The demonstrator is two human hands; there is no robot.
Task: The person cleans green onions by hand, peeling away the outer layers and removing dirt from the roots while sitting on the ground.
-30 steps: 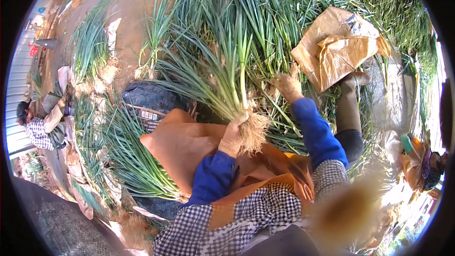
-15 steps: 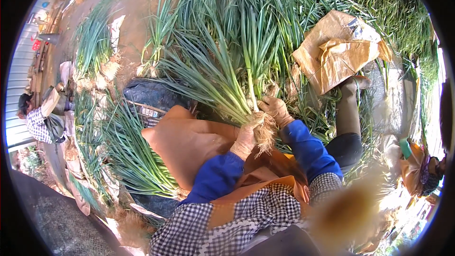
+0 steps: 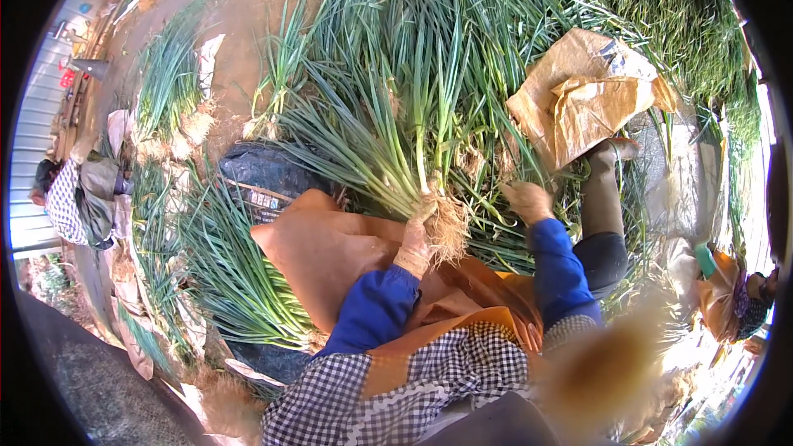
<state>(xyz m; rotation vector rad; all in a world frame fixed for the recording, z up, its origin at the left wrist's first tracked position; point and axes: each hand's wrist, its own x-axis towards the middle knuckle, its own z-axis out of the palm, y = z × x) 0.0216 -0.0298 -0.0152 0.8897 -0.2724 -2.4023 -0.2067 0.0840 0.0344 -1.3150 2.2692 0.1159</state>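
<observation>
My left hand (image 3: 415, 241) is closed round a bunch of green onions (image 3: 398, 167) just above the roots. The pale, stringy roots (image 3: 447, 230) hang on the right side of that hand, and the long green leaves fan out away from me. To the right of the roots and apart from them is my right hand (image 3: 529, 201), its fingers curled in. What it holds, if anything, I cannot make out among the loose leaves behind it. An orange-brown apron (image 3: 330, 235) covers my lap under the left hand.
A big heap of green onions (image 3: 462, 41) lies ahead. A tan woven sack (image 3: 591, 99) rests at its right. On the left, another bundle (image 3: 248, 272) lies by a dark plastic sack (image 3: 268, 167). One person (image 3: 70, 202) is at far left, another (image 3: 731, 293) at far right.
My right hand has come off the bunch and moved right. The left hand has shifted slightly left and down with the green onions still in it.
</observation>
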